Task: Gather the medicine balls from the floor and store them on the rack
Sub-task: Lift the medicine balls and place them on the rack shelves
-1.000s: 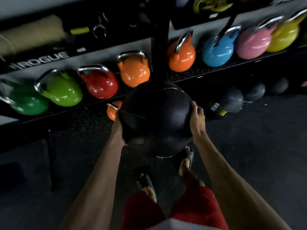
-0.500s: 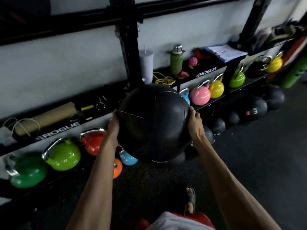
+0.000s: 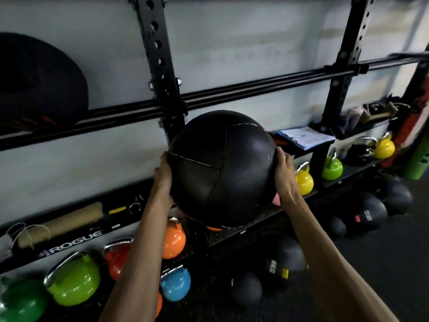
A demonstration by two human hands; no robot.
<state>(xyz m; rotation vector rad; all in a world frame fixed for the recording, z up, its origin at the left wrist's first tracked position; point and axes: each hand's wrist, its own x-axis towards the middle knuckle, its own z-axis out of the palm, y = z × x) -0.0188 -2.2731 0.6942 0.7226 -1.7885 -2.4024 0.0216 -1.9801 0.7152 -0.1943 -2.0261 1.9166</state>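
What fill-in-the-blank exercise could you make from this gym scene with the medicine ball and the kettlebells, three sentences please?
1. The left hand and right hand hold a medicine ball whose colour is ____.
2. The kettlebell on the shelf just right of the right hand is ____.
3. The white lettering on the rack shelf reads ____.
Missing words: black; yellow; ROGUE.

Black stitched medicine ball [image 3: 221, 168], airborne before rack [image 3: 160, 73]
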